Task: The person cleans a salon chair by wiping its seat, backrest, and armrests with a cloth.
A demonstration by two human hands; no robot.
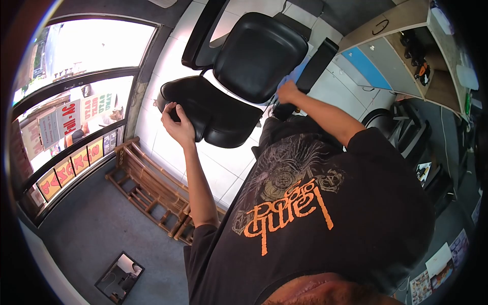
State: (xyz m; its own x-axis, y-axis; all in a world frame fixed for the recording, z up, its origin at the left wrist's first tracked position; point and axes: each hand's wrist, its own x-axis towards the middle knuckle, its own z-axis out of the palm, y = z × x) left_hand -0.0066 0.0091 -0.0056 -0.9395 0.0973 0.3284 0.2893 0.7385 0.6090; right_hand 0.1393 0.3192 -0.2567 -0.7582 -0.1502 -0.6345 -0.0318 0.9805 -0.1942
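Note:
A black padded barber chair fills the upper middle, its seat (pixel 259 56) farther off and its curved backrest (pixel 231 114) closer to me. My left hand (pixel 179 124) grips the left end of this backrest, fingers curled over its edge. At the chair's right side my right hand (pixel 287 93) is closed on a blue cloth (pixel 297 73). Part of that cloth sticks out beyond the fist, between the seat and the right armrest (pixel 317 63). The palm side of my right hand is hidden.
Left of me a bamboo bench (pixel 152 188) stands by the glass door and windows (pixel 76 112). A wooden cabinet (pixel 391 56) with open shelves is at the upper right. Below it are dark stacked chairs (pixel 406 132). A framed mirror (pixel 120 277) is at the lower left.

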